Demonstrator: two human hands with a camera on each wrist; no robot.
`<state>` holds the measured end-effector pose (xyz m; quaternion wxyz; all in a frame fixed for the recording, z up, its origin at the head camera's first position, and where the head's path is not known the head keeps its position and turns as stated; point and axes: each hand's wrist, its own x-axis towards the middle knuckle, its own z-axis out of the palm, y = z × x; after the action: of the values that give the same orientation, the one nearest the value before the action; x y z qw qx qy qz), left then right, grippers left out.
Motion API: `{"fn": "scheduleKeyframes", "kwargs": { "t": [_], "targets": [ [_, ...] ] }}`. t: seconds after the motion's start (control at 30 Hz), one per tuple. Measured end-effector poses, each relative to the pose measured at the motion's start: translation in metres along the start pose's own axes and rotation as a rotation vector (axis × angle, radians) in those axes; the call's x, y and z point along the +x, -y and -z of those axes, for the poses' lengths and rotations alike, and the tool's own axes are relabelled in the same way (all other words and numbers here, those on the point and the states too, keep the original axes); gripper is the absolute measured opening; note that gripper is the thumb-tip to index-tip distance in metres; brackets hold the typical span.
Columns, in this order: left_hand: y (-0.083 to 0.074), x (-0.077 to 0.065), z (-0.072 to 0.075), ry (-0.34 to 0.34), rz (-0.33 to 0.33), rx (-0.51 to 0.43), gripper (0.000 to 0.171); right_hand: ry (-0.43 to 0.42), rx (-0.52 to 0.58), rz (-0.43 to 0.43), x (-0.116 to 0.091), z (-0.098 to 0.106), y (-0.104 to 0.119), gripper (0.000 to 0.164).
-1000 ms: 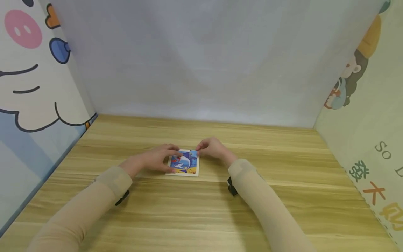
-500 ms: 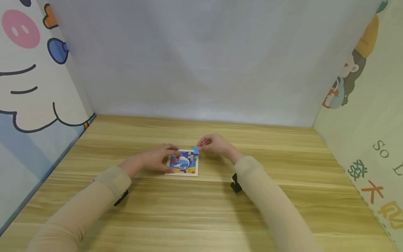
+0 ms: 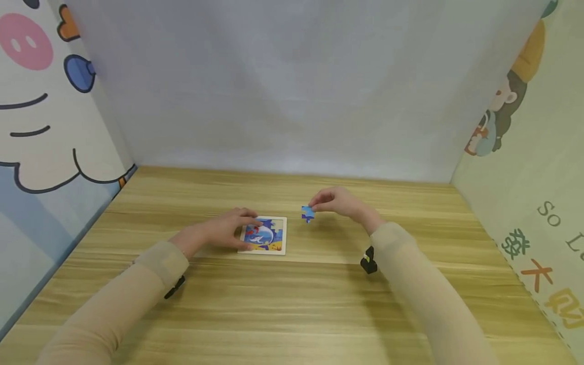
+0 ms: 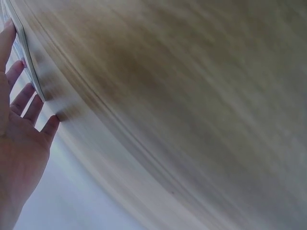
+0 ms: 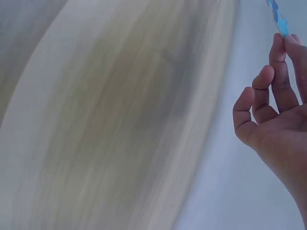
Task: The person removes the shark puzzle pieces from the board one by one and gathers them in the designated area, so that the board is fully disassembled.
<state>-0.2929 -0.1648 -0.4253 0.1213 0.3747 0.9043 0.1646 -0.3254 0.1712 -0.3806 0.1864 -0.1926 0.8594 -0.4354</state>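
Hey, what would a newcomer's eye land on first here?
Probably the blue piece, pinched by the right hand off to the right of the puzzle. The left hand rests on the puzzle's left side. The big pink snout at the head view's upper left stands out.

The right wrist view crops the puzzle piece (image 5: 281, 23).

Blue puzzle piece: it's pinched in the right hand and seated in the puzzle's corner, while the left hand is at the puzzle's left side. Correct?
Not seated: the head view shows the blue puzzle piece apart from the puzzle, off to its right. The rest stands: the right hand pinches the piece and the left hand is at the puzzle's left side.
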Motion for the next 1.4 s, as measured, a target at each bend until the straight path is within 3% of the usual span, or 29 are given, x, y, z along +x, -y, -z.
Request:
{"fn": "scheduleKeyframes", "kwargs": {
  "t": [0.5,0.8,1.17,1.4],
  "targets": [
    [0.001,0.0,-0.001,0.003,0.013,0.004,0.065,-0.055,-0.093,-0.055,-0.036,0.042,-0.034,0.023],
    [0.001,-0.001,-0.001,0.006,0.017,-0.004,0.065,-0.033,-0.188,-0.035,-0.049,0.059,-0.06,0.021],
    [-0.002,-0.001,0.003,0.028,0.021,-0.047,0.065,0.003,-0.226,-0.076,-0.053,0.062,-0.082,0.02],
    [0.001,-0.001,-0.001,0.016,0.021,-0.054,0.07,0.031,-0.242,-0.042,-0.05,0.061,-0.09,0.017]
  ]
}}
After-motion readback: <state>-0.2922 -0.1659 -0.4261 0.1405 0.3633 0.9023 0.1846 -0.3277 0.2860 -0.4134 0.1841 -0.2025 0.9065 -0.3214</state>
